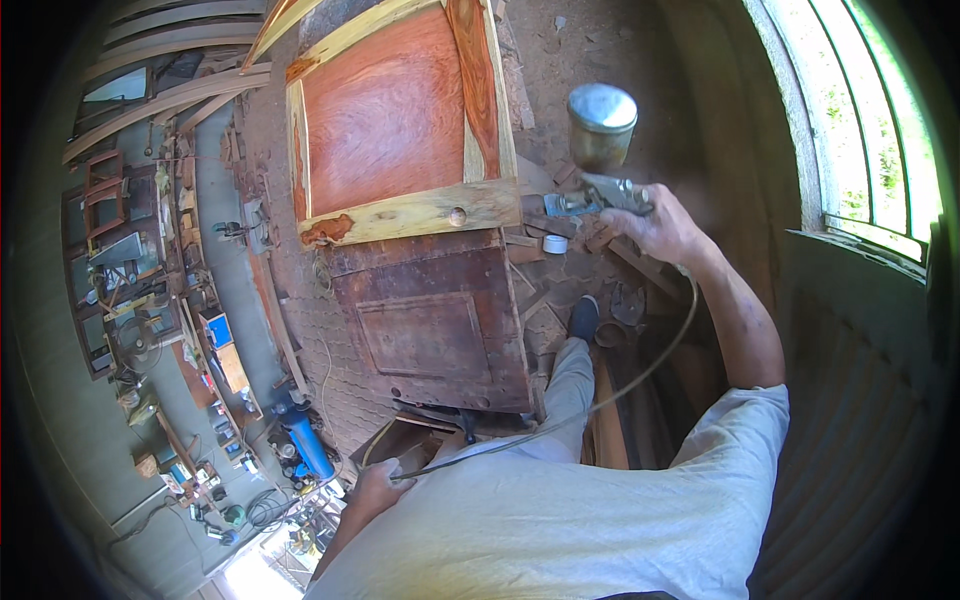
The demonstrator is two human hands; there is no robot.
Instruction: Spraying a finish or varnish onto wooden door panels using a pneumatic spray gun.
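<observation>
Right hand gripping metal spray gun with brass-coloured cup, beside reddish wooden door panel | top-heavy, rigid; hold the handle | left hand closed around thin air hose

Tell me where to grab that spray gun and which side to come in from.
Take the spray gun by its handle, at the rear end below the metal cup, where the right hand grips it now. Come from behind, the hose side: the nozzle points toward the wooden door panel, and the top-mounted cup needs keeping upright.
</observation>
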